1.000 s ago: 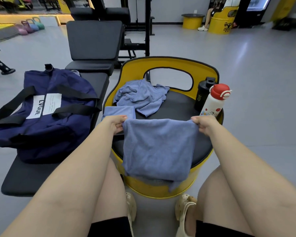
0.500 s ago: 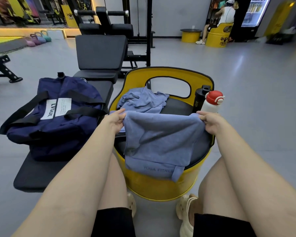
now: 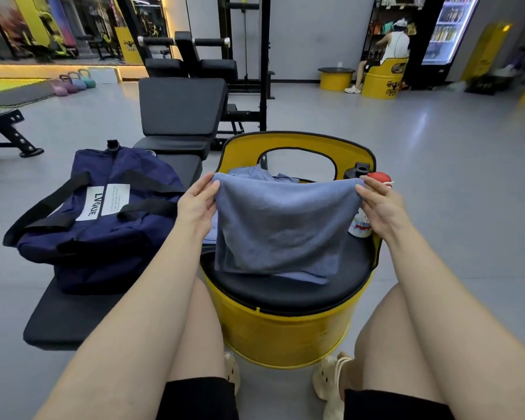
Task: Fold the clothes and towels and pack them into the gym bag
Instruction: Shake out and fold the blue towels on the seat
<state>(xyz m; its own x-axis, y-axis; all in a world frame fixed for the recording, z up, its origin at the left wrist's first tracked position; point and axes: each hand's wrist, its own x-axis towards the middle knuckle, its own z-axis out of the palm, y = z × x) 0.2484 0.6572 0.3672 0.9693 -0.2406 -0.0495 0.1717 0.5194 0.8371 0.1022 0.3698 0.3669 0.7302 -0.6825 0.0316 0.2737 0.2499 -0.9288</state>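
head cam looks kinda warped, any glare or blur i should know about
Head view: wide-angle bend bows the floor and stretches the forearms at the edges; soft glare streak on the floor and bright fridge at the back; towel, left hand and right hand look sharp, far background softer.

Two hands: left (image 3: 198,204), right (image 3: 379,204). Blue cloths: three – held towel (image 3: 281,225), pile (image 3: 252,172) at 12 o'clock, folded piece (image 3: 209,231) at 9 o'clock. One bag (image 3: 103,213). Two bottles: black (image 3: 358,171), red-capped (image 3: 379,180). Four kettlebells (image 3: 73,83).

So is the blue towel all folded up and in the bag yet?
No. Both hands, left hand and right hand, hold the blue towel up by its top corners above the yellow seat, outside the bag.
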